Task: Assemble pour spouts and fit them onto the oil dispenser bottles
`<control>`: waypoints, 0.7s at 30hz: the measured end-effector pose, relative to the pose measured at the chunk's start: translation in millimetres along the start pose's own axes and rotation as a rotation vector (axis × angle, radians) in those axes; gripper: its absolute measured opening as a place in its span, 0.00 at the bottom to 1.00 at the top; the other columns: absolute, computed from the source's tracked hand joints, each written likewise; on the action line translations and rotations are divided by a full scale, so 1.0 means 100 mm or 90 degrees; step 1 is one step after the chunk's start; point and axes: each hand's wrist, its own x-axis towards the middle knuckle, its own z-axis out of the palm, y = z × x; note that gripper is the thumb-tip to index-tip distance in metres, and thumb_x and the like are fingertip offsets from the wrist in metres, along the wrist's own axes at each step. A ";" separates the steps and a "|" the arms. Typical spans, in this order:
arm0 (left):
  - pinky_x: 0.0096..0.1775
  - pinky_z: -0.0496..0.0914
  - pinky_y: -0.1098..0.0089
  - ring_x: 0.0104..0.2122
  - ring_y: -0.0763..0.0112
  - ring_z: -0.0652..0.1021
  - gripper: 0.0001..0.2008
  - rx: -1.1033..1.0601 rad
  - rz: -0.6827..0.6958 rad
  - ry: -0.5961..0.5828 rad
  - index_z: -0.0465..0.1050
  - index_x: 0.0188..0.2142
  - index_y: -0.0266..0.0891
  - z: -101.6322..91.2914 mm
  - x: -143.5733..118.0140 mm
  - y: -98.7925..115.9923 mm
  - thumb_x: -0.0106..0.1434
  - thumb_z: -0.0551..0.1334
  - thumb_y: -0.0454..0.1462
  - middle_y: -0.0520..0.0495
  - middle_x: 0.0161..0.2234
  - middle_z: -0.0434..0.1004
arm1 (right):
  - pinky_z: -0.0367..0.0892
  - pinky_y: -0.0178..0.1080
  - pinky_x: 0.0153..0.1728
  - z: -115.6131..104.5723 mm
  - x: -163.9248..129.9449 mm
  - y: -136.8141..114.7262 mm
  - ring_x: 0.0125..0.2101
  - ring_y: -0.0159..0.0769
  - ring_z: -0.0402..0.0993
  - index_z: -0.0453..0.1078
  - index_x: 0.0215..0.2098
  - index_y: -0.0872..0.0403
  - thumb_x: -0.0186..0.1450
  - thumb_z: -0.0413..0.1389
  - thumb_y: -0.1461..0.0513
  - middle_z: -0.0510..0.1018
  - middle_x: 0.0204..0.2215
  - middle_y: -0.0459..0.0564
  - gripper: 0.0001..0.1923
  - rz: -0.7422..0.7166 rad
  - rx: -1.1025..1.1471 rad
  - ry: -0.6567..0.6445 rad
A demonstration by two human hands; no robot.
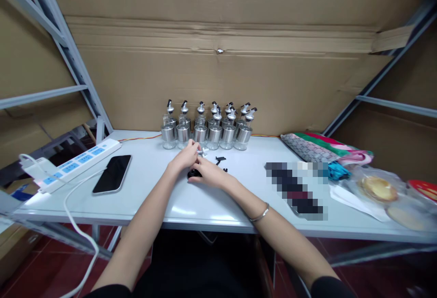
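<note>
White surface: I see my left hand pinching a small silvery spout piece, grip closed on it. Right hand rests over a small black part; its grip I cannot tell. Glass dispenser bottles stand just behind.

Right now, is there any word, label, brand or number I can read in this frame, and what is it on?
None can be read.
Power strip: blue sockets, no legible marking.
Phone: screen dark, blank.
Bottles: no labels visible.
Pixelated patch: blurred out, unreadable.
Bags at right: any print too blurred to read.
</note>
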 end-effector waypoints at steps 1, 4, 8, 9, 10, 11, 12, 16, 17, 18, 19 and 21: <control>0.43 0.68 0.68 0.34 0.71 0.70 0.11 0.000 0.001 0.001 0.63 0.40 0.39 0.00 0.00 0.00 0.62 0.47 0.29 0.45 0.44 0.59 | 0.63 0.47 0.49 0.01 0.00 0.00 0.47 0.46 0.65 0.72 0.41 0.60 0.57 0.61 0.56 0.67 0.46 0.61 0.18 0.004 0.002 -0.001; 0.43 0.68 0.69 0.35 0.71 0.70 0.10 -0.013 0.010 -0.002 0.63 0.39 0.40 0.01 0.01 -0.01 0.62 0.48 0.30 0.46 0.43 0.59 | 0.63 0.46 0.49 -0.01 -0.01 0.00 0.48 0.46 0.65 0.72 0.41 0.59 0.54 0.63 0.57 0.67 0.47 0.61 0.19 0.001 0.031 -0.006; 0.44 0.68 0.68 0.35 0.72 0.71 0.09 -0.038 0.010 0.002 0.63 0.40 0.39 -0.02 0.01 -0.02 0.63 0.48 0.31 0.46 0.44 0.59 | 0.65 0.42 0.46 -0.21 -0.05 0.07 0.44 0.40 0.68 0.71 0.43 0.55 0.55 0.63 0.56 0.70 0.46 0.56 0.20 -0.003 0.100 0.008; 0.45 0.68 0.68 0.36 0.71 0.71 0.09 -0.042 0.008 0.006 0.64 0.40 0.39 -0.03 0.01 -0.01 0.62 0.49 0.31 0.45 0.45 0.59 | 0.66 0.41 0.44 -0.28 -0.06 0.11 0.40 0.38 0.70 0.71 0.44 0.54 0.58 0.60 0.57 0.72 0.43 0.54 0.17 0.021 0.111 0.020; 0.47 0.67 0.67 0.38 0.70 0.71 0.08 -0.044 0.007 0.012 0.64 0.41 0.39 -0.05 0.00 -0.01 0.62 0.51 0.32 0.45 0.46 0.58 | 0.66 0.41 0.41 -0.35 -0.09 0.17 0.37 0.36 0.70 0.71 0.44 0.54 0.61 0.57 0.58 0.74 0.40 0.53 0.14 0.058 0.114 0.041; 0.49 0.66 0.66 0.41 0.68 0.71 0.09 -0.041 0.008 0.018 0.64 0.42 0.39 -0.07 -0.01 -0.01 0.61 0.55 0.33 0.44 0.47 0.58 | 0.66 0.40 0.40 -0.42 -0.11 0.24 0.34 0.34 0.70 0.70 0.44 0.54 0.62 0.54 0.60 0.75 0.38 0.52 0.13 0.099 0.105 0.072; 0.51 0.65 0.64 0.45 0.65 0.70 0.13 -0.032 0.008 0.022 0.64 0.44 0.39 -0.08 -0.01 -0.01 0.58 0.59 0.35 0.44 0.49 0.57 | 0.66 0.40 0.40 -0.49 -0.14 0.32 0.35 0.34 0.70 0.70 0.44 0.54 0.62 0.54 0.63 0.75 0.38 0.52 0.12 0.134 0.081 0.113; 0.57 0.57 0.55 0.57 0.52 0.60 0.28 0.034 -0.006 -0.010 0.63 0.51 0.45 -0.09 -0.04 0.00 0.51 0.68 0.38 0.43 0.55 0.52 | 0.64 0.38 0.40 -0.63 -0.27 0.62 0.34 0.34 0.70 0.73 0.41 0.56 0.57 0.55 0.70 0.76 0.34 0.51 0.14 0.258 -0.026 0.123; 0.57 0.56 0.54 0.58 0.52 0.59 0.28 0.046 -0.006 -0.023 0.63 0.52 0.47 -0.08 -0.04 0.01 0.52 0.68 0.38 0.43 0.56 0.52 | 0.64 0.37 0.38 -0.64 -0.29 0.67 0.32 0.33 0.70 0.73 0.40 0.56 0.57 0.54 0.70 0.76 0.32 0.50 0.13 0.278 -0.031 0.100; 0.57 0.56 0.54 0.58 0.53 0.59 0.27 0.054 -0.001 -0.032 0.63 0.52 0.47 -0.06 -0.04 0.02 0.53 0.67 0.37 0.43 0.56 0.53 | 0.63 0.35 0.36 -0.63 -0.30 0.70 0.31 0.32 0.69 0.74 0.39 0.56 0.57 0.53 0.71 0.76 0.30 0.50 0.13 0.289 -0.034 0.081; 0.57 0.56 0.54 0.58 0.54 0.59 0.26 0.061 0.009 -0.037 0.63 0.52 0.47 -0.04 -0.03 0.03 0.54 0.65 0.36 0.43 0.55 0.54 | 0.63 0.34 0.35 -0.62 -0.30 0.72 0.30 0.32 0.69 0.74 0.38 0.56 0.57 0.53 0.71 0.76 0.29 0.49 0.13 0.293 -0.037 0.070; 0.57 0.57 0.55 0.57 0.55 0.60 0.21 0.071 0.030 -0.041 0.65 0.51 0.46 0.00 -0.02 0.04 0.57 0.63 0.35 0.43 0.55 0.55 | 0.62 0.32 0.34 -0.57 -0.29 0.72 0.30 0.31 0.69 0.75 0.37 0.56 0.56 0.55 0.71 0.77 0.29 0.49 0.12 0.290 -0.042 0.060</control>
